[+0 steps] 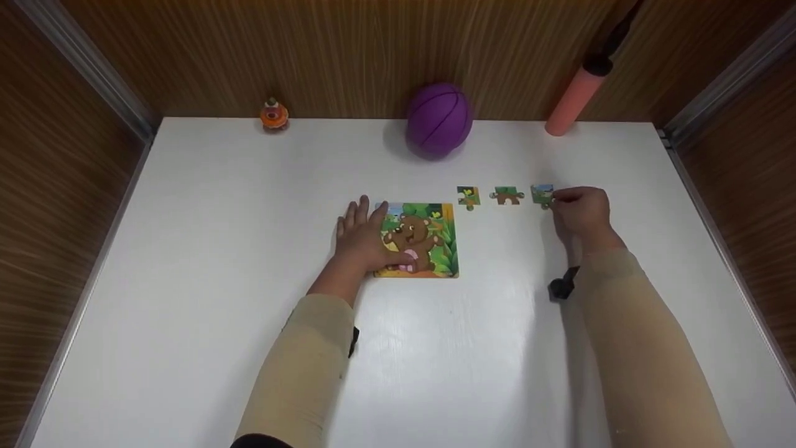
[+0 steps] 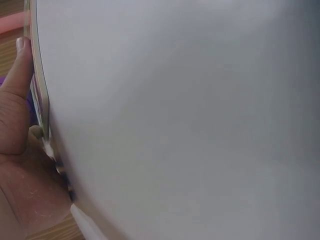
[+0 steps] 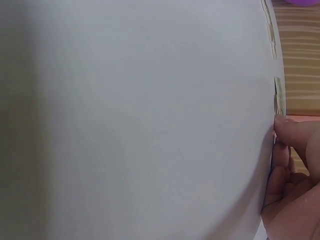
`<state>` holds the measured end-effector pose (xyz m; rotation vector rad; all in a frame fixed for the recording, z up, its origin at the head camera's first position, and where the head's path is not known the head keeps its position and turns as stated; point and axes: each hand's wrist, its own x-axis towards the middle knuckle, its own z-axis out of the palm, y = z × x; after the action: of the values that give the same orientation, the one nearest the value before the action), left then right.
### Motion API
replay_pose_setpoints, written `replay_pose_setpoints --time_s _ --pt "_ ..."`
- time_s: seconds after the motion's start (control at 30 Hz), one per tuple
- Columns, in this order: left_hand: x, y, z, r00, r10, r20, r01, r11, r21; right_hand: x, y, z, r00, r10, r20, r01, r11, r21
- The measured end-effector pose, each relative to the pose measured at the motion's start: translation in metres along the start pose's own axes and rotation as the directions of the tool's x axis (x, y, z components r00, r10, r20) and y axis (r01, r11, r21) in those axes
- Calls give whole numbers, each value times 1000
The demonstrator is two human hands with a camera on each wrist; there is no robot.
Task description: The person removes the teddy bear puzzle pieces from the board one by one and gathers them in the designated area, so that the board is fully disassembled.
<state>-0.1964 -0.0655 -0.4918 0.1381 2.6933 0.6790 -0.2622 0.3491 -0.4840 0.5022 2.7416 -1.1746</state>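
Observation:
A square bear picture puzzle (image 1: 429, 233) lies flat on the white table. My left hand (image 1: 360, 244) rests on its left side, fingers spread straight past the edge and thumb across the bear. To the right of the puzzle, three loose jigsaw pieces form a row: a left piece (image 1: 475, 195), a brown and green middle piece (image 1: 507, 191) and a right piece (image 1: 541, 191). With thumb and finger, my right hand (image 1: 587, 214) pinches the right piece at its right edge. That hand's other fingers are curled in the right wrist view; the piece appears there edge-on.
A purple ball (image 1: 439, 118) sits at the back of the white table (image 1: 205, 249). Near the back left is a small orange toy (image 1: 273, 116). A pink pump-like tube (image 1: 575, 102) leans on the wooden back wall (image 1: 348, 56). Wooden panels stand at both sides.

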Motion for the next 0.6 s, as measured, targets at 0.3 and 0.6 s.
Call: replay_pose_setpoints --time_s 0.3,0.6 --pt "-2 0 0 1000 10 1 -10 1000 -22 -4 1 5 997 -20 -73 21 1000 21" --pt "-2 0 -1 1000 9 6 -9 1000 -23 -17 3 14 990 60 -124 -38 984 176"
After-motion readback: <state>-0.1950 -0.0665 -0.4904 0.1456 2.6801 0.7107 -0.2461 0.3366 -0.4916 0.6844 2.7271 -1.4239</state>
